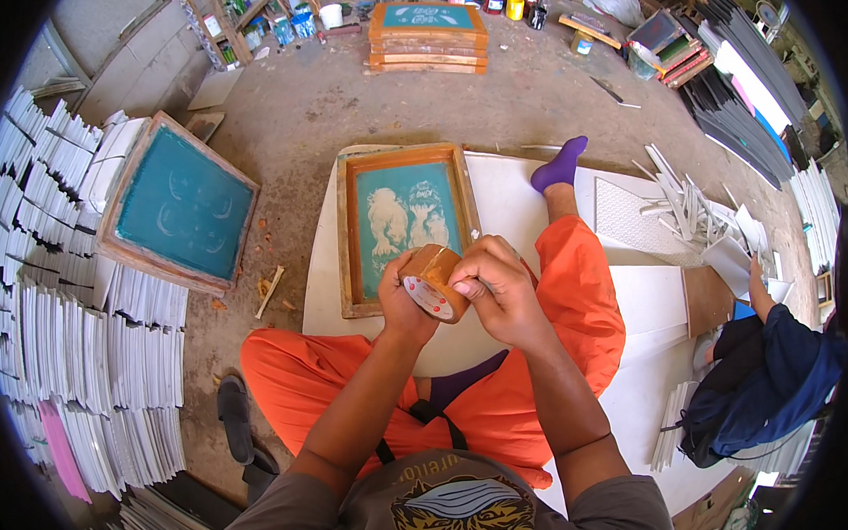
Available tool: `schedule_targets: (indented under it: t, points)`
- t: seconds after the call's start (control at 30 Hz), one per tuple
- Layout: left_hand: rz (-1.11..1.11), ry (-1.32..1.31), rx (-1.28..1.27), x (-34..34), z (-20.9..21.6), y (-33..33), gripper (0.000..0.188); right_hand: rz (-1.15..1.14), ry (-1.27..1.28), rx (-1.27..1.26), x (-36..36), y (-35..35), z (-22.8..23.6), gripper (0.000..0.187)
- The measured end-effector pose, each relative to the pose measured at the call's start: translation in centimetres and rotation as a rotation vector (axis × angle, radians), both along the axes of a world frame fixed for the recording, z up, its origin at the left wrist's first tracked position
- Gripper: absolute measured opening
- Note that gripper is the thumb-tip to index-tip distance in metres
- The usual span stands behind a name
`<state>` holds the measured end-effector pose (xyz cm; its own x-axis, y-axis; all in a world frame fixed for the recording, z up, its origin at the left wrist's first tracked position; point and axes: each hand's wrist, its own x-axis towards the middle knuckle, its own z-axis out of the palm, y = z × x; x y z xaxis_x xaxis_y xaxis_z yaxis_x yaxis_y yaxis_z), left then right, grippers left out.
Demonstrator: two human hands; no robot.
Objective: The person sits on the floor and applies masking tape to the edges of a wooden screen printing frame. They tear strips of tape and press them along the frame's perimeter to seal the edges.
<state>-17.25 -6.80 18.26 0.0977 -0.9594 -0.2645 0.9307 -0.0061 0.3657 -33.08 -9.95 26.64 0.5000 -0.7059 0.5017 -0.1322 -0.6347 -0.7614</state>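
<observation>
A wide roll of brown packing tape (431,263) is gripped in my left hand (406,300), tilted so that its printed core end faces me. My right hand (500,284) is closed in a pinch at the roll's right edge, thumb and fingers together against the tape. Whether a loose tape end lies between those fingers is too small to tell. Just beyond my hands a wooden-framed printing screen (360,227) lies flat, with teal mesh and pale figures; brown tape lines its inner edges. My hands hide its near right corner.
The screen rests on white board (501,188). A second teal screen (185,205) leans against white stacks (94,356) at left. Stacked frames (429,50) stand ahead, near paint containers (515,7). White offcuts (688,204) lie right, near another person's dark blue clothing (765,389). Sandals (235,417) lie lower left.
</observation>
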Motion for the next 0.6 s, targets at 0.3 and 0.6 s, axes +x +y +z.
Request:
schedule_targets:
  t: [0.3, 0.6]
  points:
    - [0.048, 0.005, -0.047, -0.3, -0.3, -0.2, 0.037, -0.094, 0.013, -0.127, 0.2, 0.0, 0.2, 0.005]
    - [0.14, -0.083, -0.007, -0.2, 0.1, 0.0, 0.033, -0.219, -0.044, -0.164, 0.1, -0.3, 0.1, 0.013]
